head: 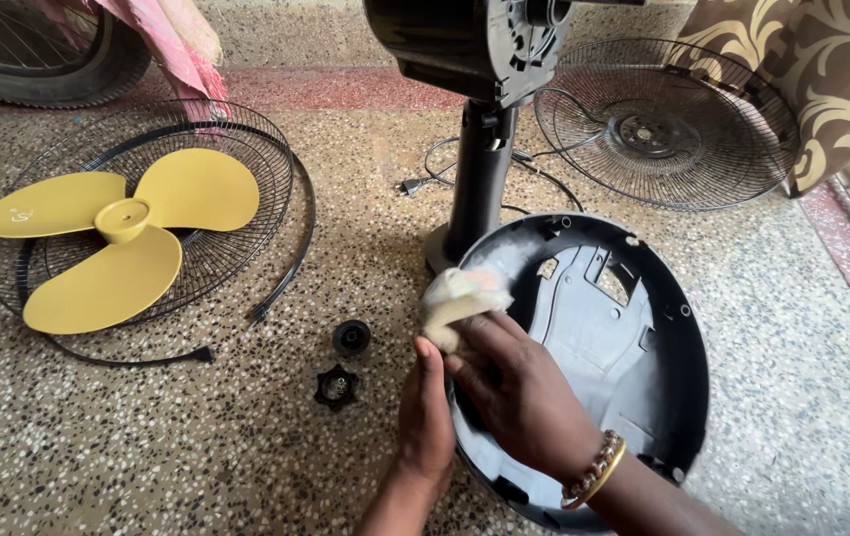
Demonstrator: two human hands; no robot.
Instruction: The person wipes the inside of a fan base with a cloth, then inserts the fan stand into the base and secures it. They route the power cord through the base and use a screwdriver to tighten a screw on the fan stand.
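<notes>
The right hand (524, 392) pinches a crumpled pale cloth (457, 301) against the rim of the round dark plastic fan base (643, 397). The left hand (425, 422), fingers flat and holding nothing, braces that rim just beside it.

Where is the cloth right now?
In the head view, the pale cloth sits just below centre, held in the right hand against the left rim of the grey fan base, beside the left hand.
</notes>
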